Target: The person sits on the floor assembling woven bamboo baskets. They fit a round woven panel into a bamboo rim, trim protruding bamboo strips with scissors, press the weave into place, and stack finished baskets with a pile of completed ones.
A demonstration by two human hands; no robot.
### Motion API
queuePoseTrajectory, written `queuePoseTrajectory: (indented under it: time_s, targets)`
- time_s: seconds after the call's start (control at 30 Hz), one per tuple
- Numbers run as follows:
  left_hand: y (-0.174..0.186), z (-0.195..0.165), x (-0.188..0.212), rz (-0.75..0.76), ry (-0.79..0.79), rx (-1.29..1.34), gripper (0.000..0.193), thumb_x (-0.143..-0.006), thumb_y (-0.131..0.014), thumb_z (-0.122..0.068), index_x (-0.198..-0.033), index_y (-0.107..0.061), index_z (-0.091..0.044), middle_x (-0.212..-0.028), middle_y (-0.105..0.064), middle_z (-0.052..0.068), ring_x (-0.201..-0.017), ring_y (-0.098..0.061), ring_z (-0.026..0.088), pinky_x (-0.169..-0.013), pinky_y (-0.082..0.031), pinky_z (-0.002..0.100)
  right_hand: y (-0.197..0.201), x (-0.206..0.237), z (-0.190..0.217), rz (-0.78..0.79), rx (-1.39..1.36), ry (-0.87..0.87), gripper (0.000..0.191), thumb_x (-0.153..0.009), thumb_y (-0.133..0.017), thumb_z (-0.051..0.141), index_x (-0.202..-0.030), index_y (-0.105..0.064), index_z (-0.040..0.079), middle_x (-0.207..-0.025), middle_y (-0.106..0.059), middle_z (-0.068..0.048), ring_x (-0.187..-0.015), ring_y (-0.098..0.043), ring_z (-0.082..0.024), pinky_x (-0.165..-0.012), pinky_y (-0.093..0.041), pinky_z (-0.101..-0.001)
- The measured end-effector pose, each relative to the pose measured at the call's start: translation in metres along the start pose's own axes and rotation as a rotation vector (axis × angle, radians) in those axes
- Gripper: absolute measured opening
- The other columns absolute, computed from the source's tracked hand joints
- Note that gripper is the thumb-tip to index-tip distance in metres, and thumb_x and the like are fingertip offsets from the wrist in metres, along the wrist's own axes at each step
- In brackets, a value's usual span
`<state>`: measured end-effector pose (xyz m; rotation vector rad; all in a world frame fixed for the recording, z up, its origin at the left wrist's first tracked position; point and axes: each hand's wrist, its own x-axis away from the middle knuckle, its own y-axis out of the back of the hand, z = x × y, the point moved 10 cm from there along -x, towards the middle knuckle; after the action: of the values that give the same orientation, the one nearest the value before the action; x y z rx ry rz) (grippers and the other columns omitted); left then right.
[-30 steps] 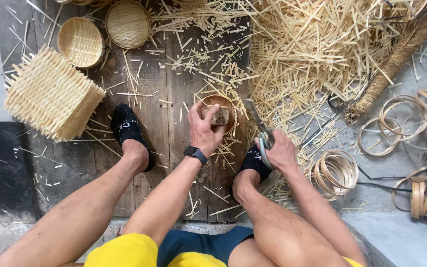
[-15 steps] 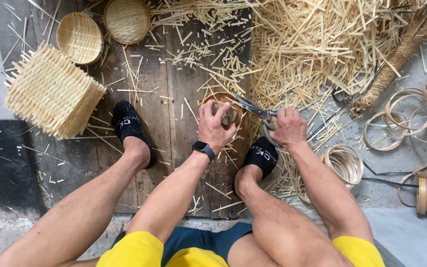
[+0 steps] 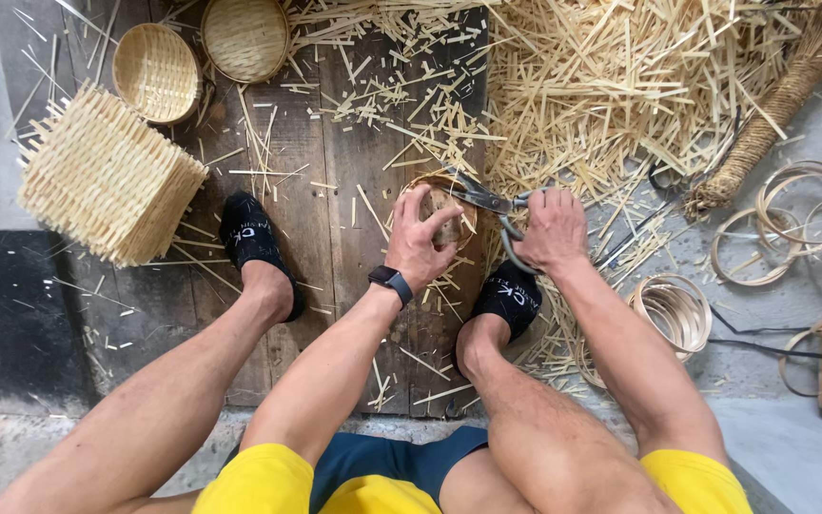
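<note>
Below me is a floor of dark, worn wooden planks (image 3: pixel 335 219) set against grey concrete, littered with pale bamboo offcuts. At the middle of the planks sits the small round woven basket (image 3: pixel 449 214), and I take everything else from it. My left hand (image 3: pixel 420 243) lies over the basket's near side, fingers curled around its rim and gripping it, a black smartwatch (image 3: pixel 390 282) on the wrist just behind. Just right of the basket my right hand (image 3: pixel 549 228) is closed through the handles of a pair of metal scissors (image 3: pixel 487 202); the blades reach across to the basket's upper rim and touch it, though I cannot tell how far apart they stand. Directly below the basket is my right foot in a black sock (image 3: pixel 511 297); the other black sock (image 3: pixel 249 238) is to the basket's left, well apart. Above and to the right of the basket spreads a big heap of bamboo strips (image 3: pixel 639 86). Far left of it leans a stack of square woven mats (image 3: pixel 107 181), and two finished round baskets (image 3: pixel 156 71) lie up and left. Right of the basket, on the concrete, lie coiled bamboo hoops (image 3: pixel 677 309) and a rope-bound bundle (image 3: pixel 773 114).
</note>
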<state>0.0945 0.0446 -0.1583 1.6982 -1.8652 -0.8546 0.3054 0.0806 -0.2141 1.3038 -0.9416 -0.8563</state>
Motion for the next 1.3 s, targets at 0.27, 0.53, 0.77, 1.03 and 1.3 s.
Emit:
queuePoseTrajectory:
  time_s: [0.27,0.53,0.77,1.03,1.3]
  targets:
    - [0.009,0.016,0.015,-0.092,0.272,0.147,0.088,-0.071,-0.085,-0.017,-0.147,-0.043,-0.006,-0.140,-0.047,0.021,-0.132,-0.048,0.040,-0.114,-0.043,0.049,-0.010,0.002,-0.013,0.127,-0.114,-0.033,0.032,-0.085,-0.069,0.034,-0.088,-0.061,0.004,-0.081,-0.056,-0.012,-0.074,-0.056,-0.024,-0.062,-0.051,-0.0391]
    - [0.009,0.010,0.008,0.009,0.176,0.109,0.079,-0.068,-0.073,-0.007,-0.143,-0.048,-0.008,-0.143,-0.053,0.019,-0.135,-0.050,0.039,-0.116,-0.042,0.044,-0.033,0.003,-0.015,0.327,-0.069,-0.087,0.021,-0.099,-0.060,0.028,-0.094,-0.060,0.008,-0.085,-0.057,-0.009,-0.076,-0.058,-0.021,-0.061,-0.053,-0.0378]
    - [0.003,-0.002,0.000,0.164,0.085,0.136,0.076,-0.065,-0.066,0.002,-0.138,-0.051,-0.008,-0.141,-0.058,0.015,-0.135,-0.052,0.037,-0.118,-0.042,0.043,0.026,-0.008,0.004,-0.152,-0.035,0.082,0.046,-0.067,-0.074,0.047,-0.079,-0.060,0.004,-0.072,-0.055,-0.010,-0.067,-0.056,-0.023,-0.058,-0.051,-0.0366]
    - [0.009,0.008,-0.007,0.195,0.040,0.077,0.067,-0.065,-0.068,0.004,-0.129,-0.061,-0.015,-0.136,-0.064,0.005,-0.131,-0.050,0.036,-0.118,-0.040,0.044,-0.022,-0.002,-0.021,0.207,-0.007,0.041,0.013,-0.091,-0.065,0.017,-0.083,-0.060,0.009,-0.070,-0.056,-0.007,-0.063,-0.056,-0.018,-0.052,-0.048,-0.0333]
    - [0.006,0.014,-0.002,0.077,0.197,0.056,0.066,-0.071,-0.081,-0.011,-0.133,-0.061,-0.019,-0.135,-0.062,0.004,-0.120,-0.056,0.033,-0.108,-0.046,0.042,0.009,0.023,-0.029,0.076,-0.268,-0.114,0.054,-0.077,-0.079,0.048,-0.099,-0.058,0.004,-0.097,-0.057,-0.015,-0.094,-0.055,-0.029,-0.082,-0.049,-0.0425]
